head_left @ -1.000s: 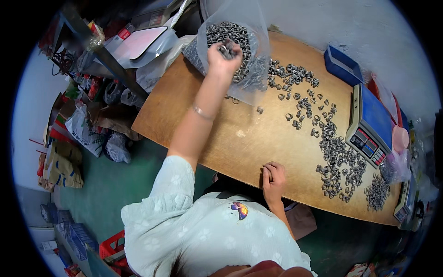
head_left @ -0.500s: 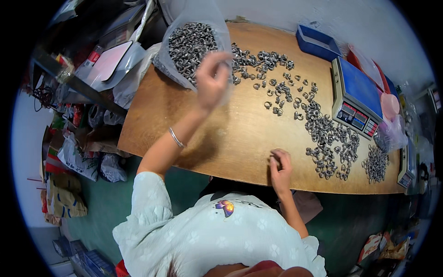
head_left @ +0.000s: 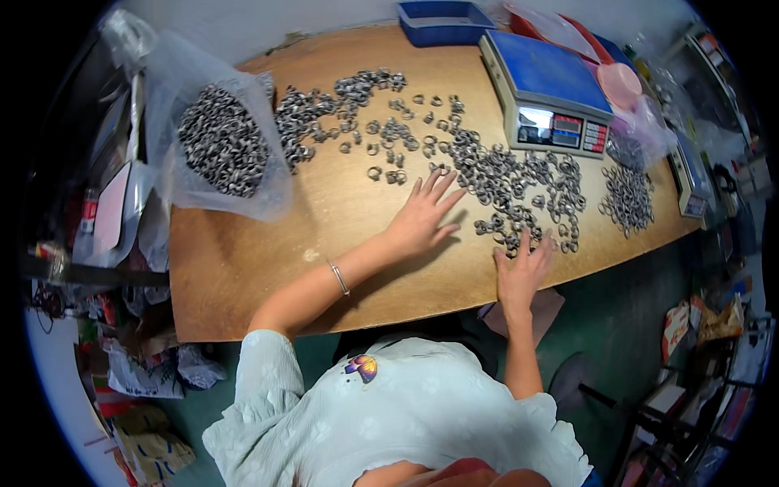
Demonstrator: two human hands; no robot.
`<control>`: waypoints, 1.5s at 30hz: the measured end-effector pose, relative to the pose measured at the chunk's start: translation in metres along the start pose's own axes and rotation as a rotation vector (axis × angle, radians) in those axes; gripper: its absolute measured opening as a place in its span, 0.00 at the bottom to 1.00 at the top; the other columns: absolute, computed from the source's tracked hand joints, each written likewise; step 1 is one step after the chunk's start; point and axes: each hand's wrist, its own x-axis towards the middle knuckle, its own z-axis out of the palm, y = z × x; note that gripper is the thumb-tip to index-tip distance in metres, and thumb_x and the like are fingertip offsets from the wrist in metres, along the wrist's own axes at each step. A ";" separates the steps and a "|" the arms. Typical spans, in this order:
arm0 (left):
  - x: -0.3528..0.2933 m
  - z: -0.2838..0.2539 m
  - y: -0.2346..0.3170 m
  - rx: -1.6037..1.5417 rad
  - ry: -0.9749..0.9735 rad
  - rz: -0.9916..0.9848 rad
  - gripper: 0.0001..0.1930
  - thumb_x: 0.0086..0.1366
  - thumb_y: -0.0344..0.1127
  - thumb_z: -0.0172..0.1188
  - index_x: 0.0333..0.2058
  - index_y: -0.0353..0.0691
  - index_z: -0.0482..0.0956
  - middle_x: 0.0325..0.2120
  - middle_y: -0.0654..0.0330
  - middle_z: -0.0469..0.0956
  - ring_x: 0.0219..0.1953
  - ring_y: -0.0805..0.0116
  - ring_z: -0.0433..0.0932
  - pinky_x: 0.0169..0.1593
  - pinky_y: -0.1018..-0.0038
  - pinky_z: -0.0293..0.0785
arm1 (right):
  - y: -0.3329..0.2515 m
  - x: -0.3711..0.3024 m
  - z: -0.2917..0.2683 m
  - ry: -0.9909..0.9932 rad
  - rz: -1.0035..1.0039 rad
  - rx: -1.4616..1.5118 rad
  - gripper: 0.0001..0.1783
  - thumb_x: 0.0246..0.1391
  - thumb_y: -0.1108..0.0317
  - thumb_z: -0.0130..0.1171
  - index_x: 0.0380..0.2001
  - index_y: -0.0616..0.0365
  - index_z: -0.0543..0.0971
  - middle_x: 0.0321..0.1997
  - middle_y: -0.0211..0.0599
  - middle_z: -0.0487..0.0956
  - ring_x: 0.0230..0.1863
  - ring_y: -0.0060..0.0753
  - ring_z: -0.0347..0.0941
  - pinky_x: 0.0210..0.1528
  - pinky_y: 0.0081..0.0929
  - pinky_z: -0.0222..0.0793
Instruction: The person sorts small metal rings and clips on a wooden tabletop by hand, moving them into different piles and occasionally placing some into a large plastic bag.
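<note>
Small grey metal rings (head_left: 480,169) lie in a loose spread across the wooden table (head_left: 231,280). My left hand (head_left: 418,221) is open, fingers spread, its tips at the near left edge of this spread. With fingers apart, my right hand (head_left: 522,277) reaches the near side of the rings, fingertips at or among them. Neither hand shows a ring in its grasp. On the far left, a clear plastic bag (head_left: 274,203) lies with its mouth open, holding a heap of the same rings (head_left: 223,142).
A scale with a blue top (head_left: 552,77) stands beyond the rings. Behind it are a blue tray (head_left: 446,24), a red tray (head_left: 560,31) and a pink bowl (head_left: 619,85). Another ring heap (head_left: 627,200) sits to the right, near a second scale (head_left: 688,180).
My left hand has left the plastic bag and moved right and nearer to the spread rings, fingers now spread. My right hand has come to the rings' near edge. The view has shifted right.
</note>
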 end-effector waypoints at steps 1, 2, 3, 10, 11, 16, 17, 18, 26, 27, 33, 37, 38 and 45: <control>0.007 0.006 0.004 -0.014 0.010 0.009 0.30 0.61 0.44 0.55 0.60 0.41 0.59 0.62 0.45 0.53 0.64 0.40 0.49 0.63 0.46 0.49 | -0.003 -0.002 0.002 -0.012 -0.027 0.088 0.37 0.48 0.54 0.61 0.59 0.58 0.63 0.66 0.55 0.52 0.65 0.66 0.46 0.64 0.56 0.44; 0.016 0.011 0.005 -0.029 0.022 0.018 0.30 0.61 0.44 0.54 0.60 0.41 0.59 0.62 0.45 0.53 0.64 0.41 0.49 0.63 0.45 0.48 | -0.007 -0.003 0.004 -0.043 -0.047 0.145 0.37 0.48 0.55 0.61 0.58 0.59 0.63 0.66 0.54 0.52 0.65 0.65 0.46 0.64 0.55 0.45; 0.028 0.017 0.003 -0.060 0.075 0.001 0.29 0.62 0.43 0.53 0.60 0.42 0.58 0.62 0.46 0.52 0.64 0.41 0.49 0.63 0.44 0.47 | -0.010 -0.002 0.004 -0.070 -0.070 0.200 0.37 0.48 0.55 0.61 0.58 0.59 0.63 0.66 0.54 0.53 0.65 0.65 0.46 0.64 0.54 0.45; 0.075 0.032 0.008 0.004 -0.104 0.143 0.20 0.63 0.47 0.49 0.52 0.47 0.72 0.57 0.56 0.64 0.61 0.47 0.58 0.60 0.38 0.45 | -0.015 0.010 -0.007 -0.349 -0.294 0.615 0.37 0.46 0.60 0.63 0.58 0.61 0.62 0.64 0.52 0.57 0.65 0.61 0.49 0.64 0.51 0.47; 0.072 0.031 0.009 -0.023 -0.107 0.167 0.21 0.61 0.45 0.53 0.51 0.46 0.71 0.55 0.55 0.65 0.59 0.46 0.60 0.60 0.40 0.47 | -0.011 0.012 -0.012 -0.351 -0.172 0.753 0.41 0.43 0.59 0.65 0.59 0.62 0.61 0.63 0.52 0.57 0.65 0.60 0.49 0.64 0.50 0.48; 0.032 0.008 0.012 -0.102 -0.097 0.136 0.24 0.52 0.36 0.62 0.50 0.42 0.71 0.49 0.49 0.67 0.53 0.47 0.64 0.58 0.49 0.56 | 0.003 0.022 -0.012 -0.160 -0.181 0.390 0.49 0.37 0.52 0.68 0.60 0.62 0.59 0.64 0.56 0.55 0.65 0.59 0.48 0.64 0.50 0.47; 0.023 0.006 0.015 -0.088 -0.090 0.137 0.25 0.52 0.34 0.63 0.50 0.41 0.70 0.48 0.48 0.67 0.52 0.47 0.65 0.58 0.51 0.58 | -0.003 0.021 -0.014 -0.209 -0.217 0.335 0.49 0.37 0.51 0.68 0.60 0.62 0.59 0.64 0.56 0.54 0.65 0.59 0.48 0.64 0.51 0.47; 0.014 0.000 0.017 -0.069 -0.081 0.133 0.26 0.51 0.33 0.63 0.50 0.41 0.70 0.48 0.48 0.66 0.52 0.47 0.65 0.57 0.53 0.60 | -0.011 0.020 -0.016 -0.258 -0.260 0.285 0.49 0.37 0.50 0.68 0.60 0.62 0.59 0.64 0.57 0.53 0.65 0.59 0.48 0.64 0.51 0.47; -0.049 -0.016 0.019 -0.330 0.175 -0.309 0.20 0.53 0.19 0.56 0.47 0.36 0.71 0.41 0.49 0.67 0.40 0.54 0.71 0.44 0.67 0.70 | -0.033 -0.001 0.004 -0.228 -0.185 0.739 0.17 0.45 0.80 0.59 0.42 0.65 0.74 0.57 0.51 0.64 0.50 0.50 0.68 0.51 0.35 0.66; -0.053 -0.021 0.021 -0.328 0.195 -0.368 0.19 0.54 0.16 0.53 0.46 0.35 0.72 0.39 0.51 0.67 0.35 0.58 0.72 0.39 0.71 0.70 | -0.038 0.005 0.001 -0.194 -0.160 0.801 0.11 0.48 0.81 0.56 0.38 0.66 0.75 0.52 0.48 0.67 0.43 0.45 0.71 0.43 0.29 0.70; -0.050 -0.028 0.007 -0.184 0.366 -0.439 0.19 0.55 0.20 0.54 0.47 0.36 0.72 0.44 0.50 0.67 0.43 0.54 0.69 0.46 0.68 0.67 | -0.014 0.040 0.010 -0.185 0.362 1.116 0.14 0.51 0.79 0.53 0.43 0.62 0.73 0.49 0.41 0.69 0.45 0.36 0.71 0.44 0.28 0.67; -0.039 -0.028 0.022 0.062 0.124 -0.228 0.22 0.54 0.33 0.61 0.49 0.40 0.72 0.52 0.50 0.65 0.55 0.51 0.63 0.59 0.57 0.57 | -0.023 0.052 -0.004 -0.180 -0.011 0.950 0.26 0.45 0.70 0.62 0.51 0.58 0.70 0.54 0.41 0.67 0.54 0.40 0.64 0.54 0.32 0.61; -0.040 -0.024 0.024 0.133 0.080 -0.214 0.22 0.53 0.32 0.62 0.48 0.41 0.72 0.51 0.52 0.66 0.55 0.52 0.64 0.59 0.56 0.56 | -0.032 0.054 -0.009 -0.210 -0.183 0.767 0.28 0.44 0.68 0.63 0.51 0.57 0.70 0.55 0.42 0.67 0.54 0.41 0.63 0.54 0.33 0.61; -0.059 -0.019 -0.003 0.121 0.224 -0.211 0.12 0.53 0.28 0.61 0.38 0.40 0.75 0.36 0.58 0.74 0.40 0.59 0.72 0.49 0.60 0.62 | -0.032 0.062 0.015 -0.191 -0.288 0.662 0.16 0.44 0.72 0.62 0.39 0.59 0.75 0.41 0.42 0.72 0.41 0.44 0.70 0.46 0.36 0.63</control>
